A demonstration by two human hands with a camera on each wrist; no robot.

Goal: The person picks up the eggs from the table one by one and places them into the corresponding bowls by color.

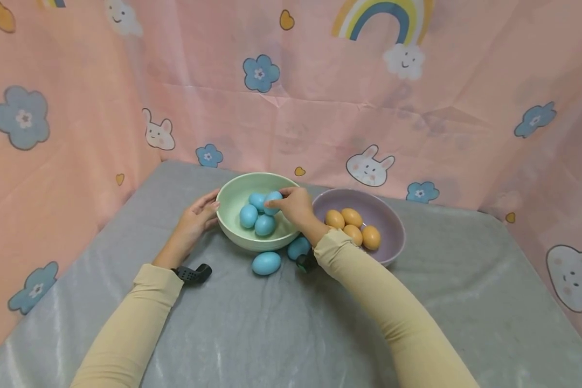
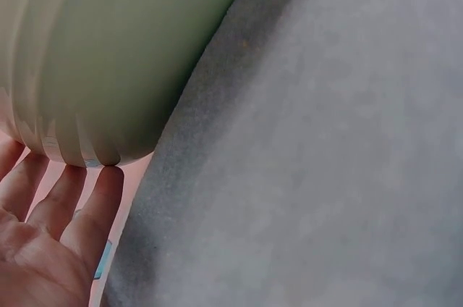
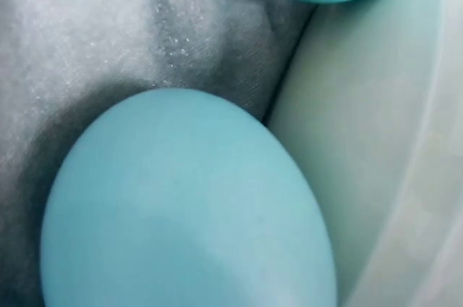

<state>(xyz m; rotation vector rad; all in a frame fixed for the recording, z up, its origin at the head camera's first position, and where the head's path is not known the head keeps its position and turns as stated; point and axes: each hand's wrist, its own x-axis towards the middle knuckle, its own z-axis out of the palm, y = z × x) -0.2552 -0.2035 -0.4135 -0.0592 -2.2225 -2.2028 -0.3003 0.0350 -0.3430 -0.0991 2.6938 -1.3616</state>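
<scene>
My right hand (image 1: 297, 209) pinches a blue egg (image 1: 273, 203) over the inside of the light green bowl (image 1: 233, 237). Three more blue eggs (image 1: 248, 216) lie in that bowl. At its left side is my left hand (image 1: 192, 225), thumb by the rim; in the left wrist view its extended fingertips (image 2: 108, 180) touch the bowl's outer wall (image 2: 123, 68). Just in front of the bowl, one blue egg (image 1: 266, 263) lies on the table. Another blue egg (image 1: 298, 248), close to the bowl's wall, is partly hidden by the right wrist; it looms large in the right wrist view (image 3: 188, 205).
A purple bowl (image 1: 395, 231) with several brown eggs (image 1: 353, 217) stands right of the green one, partly behind my right forearm. Grey cloth (image 1: 252, 334) covers the table. Pink patterned curtains (image 1: 310, 124) close off the back and sides.
</scene>
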